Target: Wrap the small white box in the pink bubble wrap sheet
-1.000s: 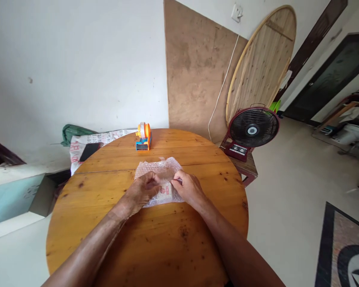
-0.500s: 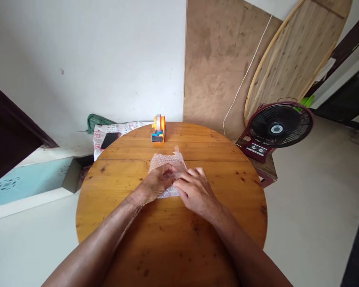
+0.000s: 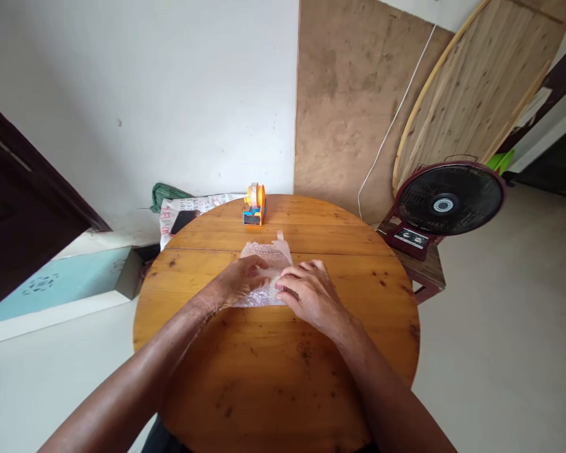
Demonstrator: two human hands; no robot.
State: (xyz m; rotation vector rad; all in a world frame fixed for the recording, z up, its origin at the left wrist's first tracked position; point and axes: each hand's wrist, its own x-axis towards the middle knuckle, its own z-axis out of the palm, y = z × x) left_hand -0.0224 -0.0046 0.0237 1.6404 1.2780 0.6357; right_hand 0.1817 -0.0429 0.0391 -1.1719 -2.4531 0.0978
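Observation:
A clear sheet of bubble wrap [image 3: 270, 253] lies on the wooden table, with a short strip of tape [image 3: 280, 235] sticking out past its far edge. At its left side my left hand [image 3: 240, 279] is closed, curled fingers gripping the wrap. My right hand [image 3: 310, 294] bends over the right side, thumb and fingertips pinching the plastic close to the left fingers. The fingertips partly cover the middle of the wrap. Beyond both hands stands an orange and blue tape dispenser [image 3: 255, 204] carrying a roll of tape.
The round wooden table [image 3: 264, 371] has its far edge near the wall. A dark red fan [image 3: 446, 201] stands on a small wooden stand [image 3: 429, 277] at the right. Behind the table's left edge are a printed white sack [image 3: 207, 202] and a dark flat object [image 3: 183, 220].
My left hand has shifted left, away from the right hand, and more of the wrap's near part shows between them. The right hand stays nearly in place. The view has turned slightly.

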